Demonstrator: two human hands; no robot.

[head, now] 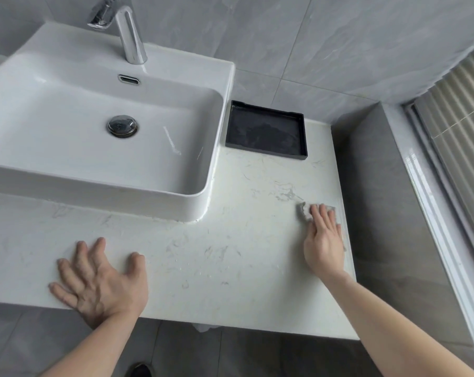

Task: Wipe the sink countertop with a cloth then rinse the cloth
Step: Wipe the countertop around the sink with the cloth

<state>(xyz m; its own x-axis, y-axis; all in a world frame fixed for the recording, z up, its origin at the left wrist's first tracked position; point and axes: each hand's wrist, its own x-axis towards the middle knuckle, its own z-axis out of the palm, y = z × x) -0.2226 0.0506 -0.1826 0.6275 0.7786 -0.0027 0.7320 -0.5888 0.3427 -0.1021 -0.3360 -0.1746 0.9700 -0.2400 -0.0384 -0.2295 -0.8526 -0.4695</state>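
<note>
Right hand (324,240) lies flat on a small grey cloth (304,212) at the right of the frame, fingers straight and close together, pressing the cloth onto the white marbled countertop (230,240). The cloth sits close to the countertop's right edge, beside the grey tiled side wall (380,200); only its upper-left portion and a strip past the fingertips show from under the hand.

Left hand (99,281) rests palm down on the countertop at the lower left of the frame, near the front edge, fingers spread apart and holding nothing.

White rectangular vessel basin (211,148) occupies the upper left, standing on the countertop, with a chrome drain stopper (122,126) in its floor and an overflow slot (129,79) in its rear wall. A chrome faucet (129,36) rises from the basin's back ledge.

Black shallow tray (265,129) sits on the countertop just right of the basin, against the grey tiled back wall (284,36), well apart from the cloth. A pale smear marks its floor.

Ribbed glass panel (461,110) in a pale frame runs down the far right of the frame.
</note>
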